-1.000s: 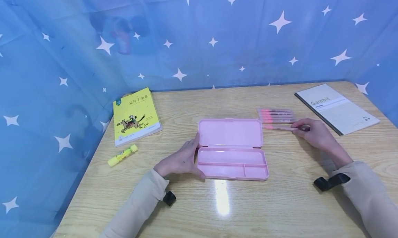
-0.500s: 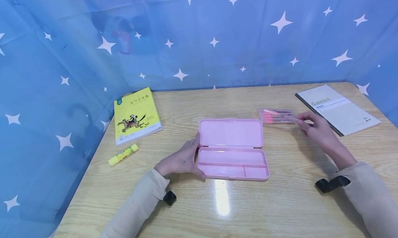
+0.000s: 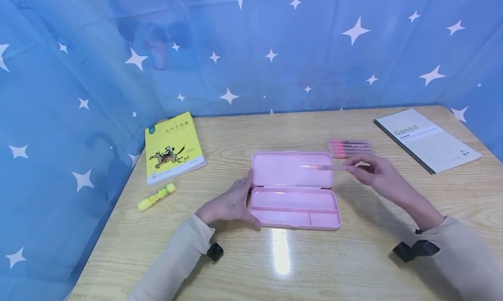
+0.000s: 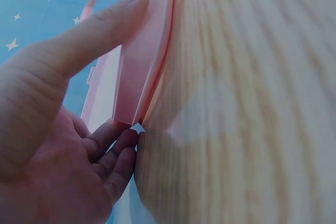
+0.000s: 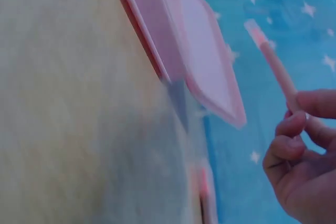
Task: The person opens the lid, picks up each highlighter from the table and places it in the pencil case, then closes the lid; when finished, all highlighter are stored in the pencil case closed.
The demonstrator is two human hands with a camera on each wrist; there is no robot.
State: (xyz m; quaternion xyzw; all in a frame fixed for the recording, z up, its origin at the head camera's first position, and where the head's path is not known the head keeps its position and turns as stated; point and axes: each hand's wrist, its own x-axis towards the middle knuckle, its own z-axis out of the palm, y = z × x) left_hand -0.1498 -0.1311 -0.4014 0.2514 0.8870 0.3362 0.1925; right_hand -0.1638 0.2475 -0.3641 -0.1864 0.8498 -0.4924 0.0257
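A pink pencil case (image 3: pixel 295 208) lies open on the table, its lid (image 3: pixel 283 167) folded back and its tray divided into compartments. My left hand (image 3: pixel 229 202) holds the case at its left end, thumb along the front edge and fingers by the hinge side. In the left wrist view the thumb touches the case wall. Between thumb and fingertips, my right hand (image 3: pixel 383 178) pinches a slim pink pen (image 5: pixel 278 69). The pen's pink clear end points left, above the lid. Behind the right hand lies a clear sleeve of several similar pens (image 3: pixel 349 148).
A yellow book (image 3: pixel 173 148) lies at the back left, with a yellow glue stick (image 3: pixel 156 197) in front of it. At the back right is a white notebook (image 3: pixel 428 139). A blue starry cloth (image 3: pixel 251 30) hangs behind the wooden table (image 3: pixel 314 266).
My right hand has lifted the pen from beside the sleeve and carried it left, over the case lid. The left hand stays on the case.
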